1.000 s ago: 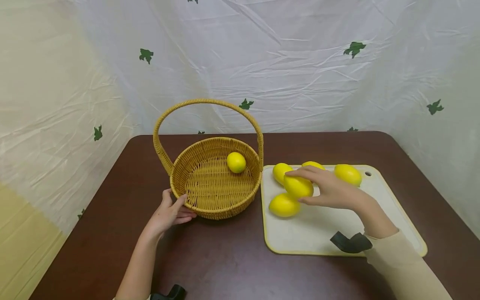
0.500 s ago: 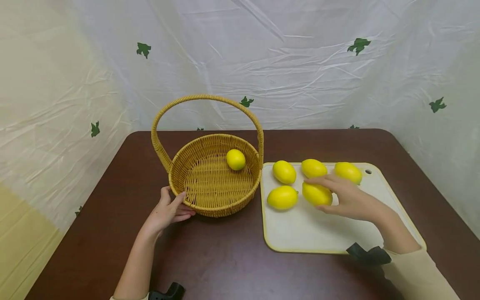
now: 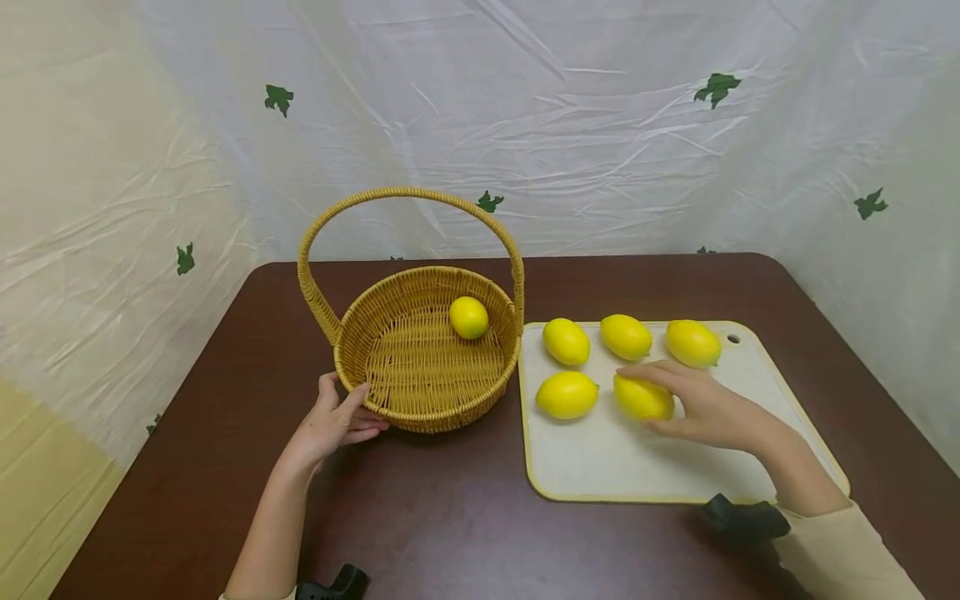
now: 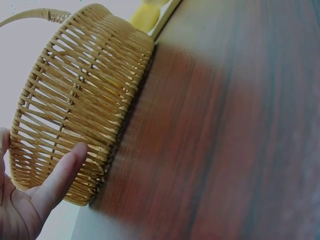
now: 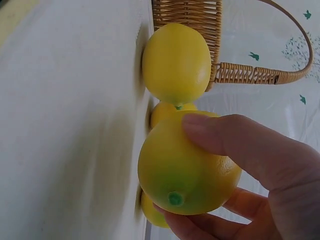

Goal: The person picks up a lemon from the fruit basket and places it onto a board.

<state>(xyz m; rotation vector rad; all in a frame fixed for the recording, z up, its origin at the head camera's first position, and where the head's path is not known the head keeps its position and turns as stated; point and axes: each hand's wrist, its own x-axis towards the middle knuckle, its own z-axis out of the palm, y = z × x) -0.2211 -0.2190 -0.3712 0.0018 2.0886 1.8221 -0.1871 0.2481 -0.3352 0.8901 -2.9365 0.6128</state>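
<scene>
My right hand (image 3: 705, 408) holds a yellow lemon (image 3: 642, 399) between thumb and fingers, low over the white cutting board (image 3: 600, 467). In the right wrist view, the held lemon (image 5: 185, 165) turns its green tip toward the camera. Left of it on the board lies another lemon (image 3: 567, 395), and several more, such as the corner lemon (image 3: 693, 342), form a row behind. My left hand (image 3: 330, 425) grips the near left rim of a wicker basket (image 3: 427, 421), thumb over the edge. Inside the basket, toward the back right, sits one lemon (image 3: 468, 317).
The basket's tall arched handle (image 3: 408, 192) stands upright above it. Basket and board are side by side on a dark brown table (image 3: 442, 517). A white curtain (image 3: 585, 150) with green leaf-like shapes hangs behind the table.
My right hand has moved right and toward me with its lemon, away from the front left lemon, uncovering the back row. My left hand stays on the basket.
</scene>
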